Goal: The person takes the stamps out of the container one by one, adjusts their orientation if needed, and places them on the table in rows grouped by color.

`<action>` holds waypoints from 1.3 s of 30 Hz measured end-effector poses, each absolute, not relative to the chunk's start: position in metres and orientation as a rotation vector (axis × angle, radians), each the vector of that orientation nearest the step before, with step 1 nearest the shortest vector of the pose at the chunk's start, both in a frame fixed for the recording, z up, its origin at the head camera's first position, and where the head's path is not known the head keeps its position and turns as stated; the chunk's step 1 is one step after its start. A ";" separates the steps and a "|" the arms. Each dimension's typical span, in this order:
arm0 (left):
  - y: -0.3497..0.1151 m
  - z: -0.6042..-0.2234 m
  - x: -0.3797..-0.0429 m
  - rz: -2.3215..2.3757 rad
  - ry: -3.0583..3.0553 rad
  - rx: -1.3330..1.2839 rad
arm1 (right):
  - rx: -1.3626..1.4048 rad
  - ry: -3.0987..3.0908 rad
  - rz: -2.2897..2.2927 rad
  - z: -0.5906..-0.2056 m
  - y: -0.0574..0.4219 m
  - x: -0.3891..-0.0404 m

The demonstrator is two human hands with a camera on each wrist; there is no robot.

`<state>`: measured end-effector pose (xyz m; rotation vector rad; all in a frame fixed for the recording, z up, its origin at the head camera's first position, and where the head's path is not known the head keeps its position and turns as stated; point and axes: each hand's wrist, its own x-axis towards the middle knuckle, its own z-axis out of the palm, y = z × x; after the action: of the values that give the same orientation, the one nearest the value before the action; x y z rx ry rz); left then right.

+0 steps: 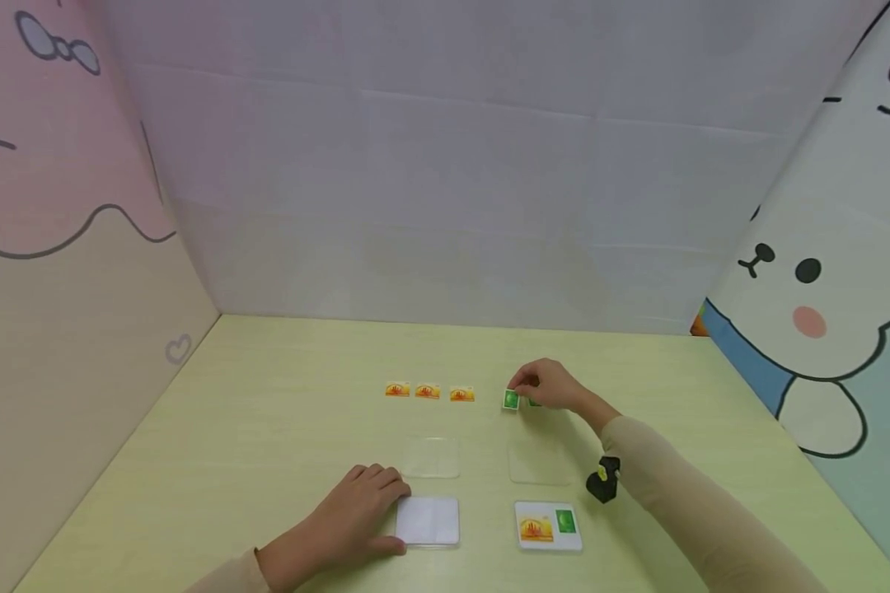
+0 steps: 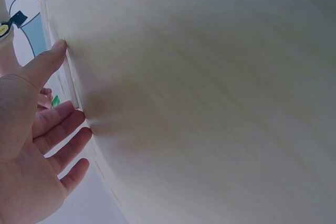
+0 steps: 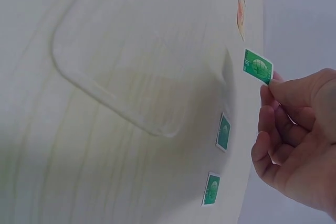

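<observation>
In the head view my right hand (image 1: 552, 385) pinches a small green stamp (image 3: 258, 66) with a white border between thumb and index finger, lifted above the table. Two more green stamps (image 3: 223, 132) lie beneath that hand in the right wrist view. My left hand (image 1: 359, 515) rests on the table at the left side of a white rectangular card (image 1: 428, 520). Its thumb and fingertips touch the card's edge, the fingers extended. To the right of it lies another white card (image 1: 549, 539) bearing an orange stamp (image 1: 536, 529) and a green stamp (image 1: 566, 520).
Three orange stamps (image 1: 427, 391) lie in a row toward the back. Between that row and the cards sit two clear, rounded rectangular plastic pieces, a left one (image 1: 430, 458) and a right one (image 1: 538, 463). A black device (image 1: 603, 479) is strapped on the right wrist.
</observation>
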<state>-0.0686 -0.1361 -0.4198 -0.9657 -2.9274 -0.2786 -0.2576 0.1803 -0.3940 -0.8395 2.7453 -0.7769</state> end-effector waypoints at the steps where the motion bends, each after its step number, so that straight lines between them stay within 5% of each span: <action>1: -0.136 -0.420 -0.069 -0.279 -2.931 -0.965 | -0.841 2.747 -0.776 -0.395 0.180 -0.258; 39: -0.135 -0.418 -0.069 -0.244 -2.924 -0.964 | -0.784 2.867 -0.717 -0.410 0.186 -0.267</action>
<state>-0.0688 -0.1351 -0.4182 -0.9643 -2.9244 -0.2444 -0.2671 0.1861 -0.4097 -0.7836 2.8672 -0.7168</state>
